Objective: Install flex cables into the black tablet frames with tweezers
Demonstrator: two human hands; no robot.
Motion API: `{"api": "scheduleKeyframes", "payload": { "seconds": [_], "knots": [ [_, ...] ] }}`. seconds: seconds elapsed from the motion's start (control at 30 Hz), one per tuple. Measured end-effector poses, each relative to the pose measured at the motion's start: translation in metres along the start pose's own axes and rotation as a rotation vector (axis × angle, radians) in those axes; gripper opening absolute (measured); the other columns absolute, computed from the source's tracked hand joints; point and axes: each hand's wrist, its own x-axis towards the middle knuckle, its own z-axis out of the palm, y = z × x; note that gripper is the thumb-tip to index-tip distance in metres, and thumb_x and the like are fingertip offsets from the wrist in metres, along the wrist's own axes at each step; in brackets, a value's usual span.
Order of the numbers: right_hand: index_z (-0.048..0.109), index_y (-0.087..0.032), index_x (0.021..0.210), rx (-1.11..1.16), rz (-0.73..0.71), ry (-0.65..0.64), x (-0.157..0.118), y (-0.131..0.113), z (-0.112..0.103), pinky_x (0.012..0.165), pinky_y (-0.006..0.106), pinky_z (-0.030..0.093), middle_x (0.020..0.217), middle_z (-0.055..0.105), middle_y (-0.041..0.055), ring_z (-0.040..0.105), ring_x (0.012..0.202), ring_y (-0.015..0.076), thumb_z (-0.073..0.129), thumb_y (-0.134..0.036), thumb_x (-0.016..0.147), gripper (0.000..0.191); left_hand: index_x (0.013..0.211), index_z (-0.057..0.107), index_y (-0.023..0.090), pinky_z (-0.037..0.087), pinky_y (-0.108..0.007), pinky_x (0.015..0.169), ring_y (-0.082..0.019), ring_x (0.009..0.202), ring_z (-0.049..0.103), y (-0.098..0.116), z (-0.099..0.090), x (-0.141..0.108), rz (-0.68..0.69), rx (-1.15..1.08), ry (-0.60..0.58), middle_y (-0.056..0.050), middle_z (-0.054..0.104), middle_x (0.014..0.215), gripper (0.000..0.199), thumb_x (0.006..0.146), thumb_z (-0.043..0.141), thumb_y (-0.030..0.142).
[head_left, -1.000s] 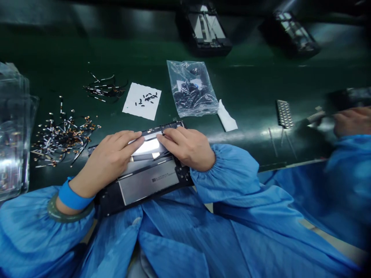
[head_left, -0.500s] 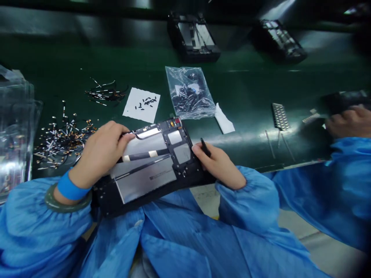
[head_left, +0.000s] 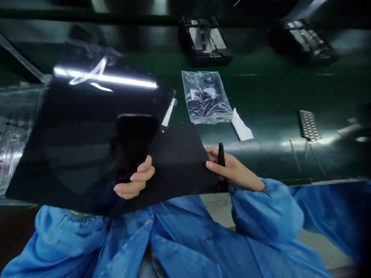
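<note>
Glossy black panel [head_left: 75,150] tilts over a matte dark slab [head_left: 179,162], left hand [head_left: 136,179] curled round its edge, probably for support; right hand [head_left: 232,170] steadies the slab's end, black pen-like tool [head_left: 221,152] tucked in its fingers, presumably kept handy. Whether panel and slab join, I can't tell.

On a dark green workbench [head_left: 266,100], a clear plastic bag [head_left: 206,98] is laid near upper centre, just beside a white strip [head_left: 242,126]; a studded plate [head_left: 309,125] and thin rods [head_left: 295,155] are placed at right, clear plastic trays [head_left: 11,143] at far left.
</note>
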Motion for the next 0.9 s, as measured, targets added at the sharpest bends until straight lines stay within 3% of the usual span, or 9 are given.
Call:
{"api": "scheduleKeyframes", "payload": {
  "seconds": [0.1,0.27,0.57,0.8,0.9],
  "knots": [
    [0.052,-0.020,0.122,0.001,0.006,0.005,-0.001,0.000,0.001,0.039,0.020,0.023,0.074,0.058,-0.0023,0.033,0.045,0.0038,0.073,-0.057,0.072,0.065,0.055,0.049,0.027,0.041,-0.042,0.045,-0.018,0.031,0.041,0.005,0.008,-0.002,-0.074,-0.150,-0.235,-0.003,0.042,0.043,0.071,0.090,-0.002,0.061],
    [0.054,-0.022,0.120,-0.009,0.023,-0.002,-0.001,-0.001,0.001,0.038,0.020,0.023,0.075,0.057,-0.0021,0.032,0.045,0.0041,0.075,-0.054,0.071,0.063,0.059,0.045,0.027,0.040,-0.043,0.042,-0.018,0.029,0.039,0.004,0.010,0.001,-0.162,-0.338,-0.405,-0.003,0.041,0.042,0.068,0.087,-0.007,0.061],
    [0.053,-0.022,0.121,0.013,0.041,-0.009,-0.001,0.001,-0.002,0.039,0.020,0.025,0.073,0.055,-0.0036,0.033,0.045,0.0044,0.076,-0.049,0.070,0.063,0.056,0.042,0.026,0.037,-0.043,0.042,-0.018,0.032,0.042,0.013,-0.001,0.000,-0.181,-0.442,-0.455,-0.004,0.043,0.044,0.065,0.082,0.000,0.069],
    [0.053,-0.021,0.121,0.002,0.030,-0.005,-0.001,0.001,-0.001,0.039,0.020,0.025,0.074,0.057,-0.0025,0.032,0.045,0.0042,0.075,-0.051,0.073,0.061,0.063,0.051,0.028,0.041,-0.046,0.049,-0.025,0.048,0.056,0.005,0.003,-0.002,-0.148,-0.456,-0.456,-0.006,0.043,0.048,0.065,0.082,0.005,0.070],
    [0.053,-0.021,0.122,-0.014,0.008,-0.017,-0.001,0.003,-0.003,0.038,0.020,0.025,0.072,0.057,-0.0029,0.031,0.044,0.0041,0.073,-0.054,0.074,0.062,0.063,0.047,0.028,0.041,-0.047,0.049,-0.024,0.043,0.053,0.006,0.003,-0.001,-0.141,-0.480,-0.492,-0.005,0.041,0.047,0.064,0.082,0.002,0.069]
  ]
}}
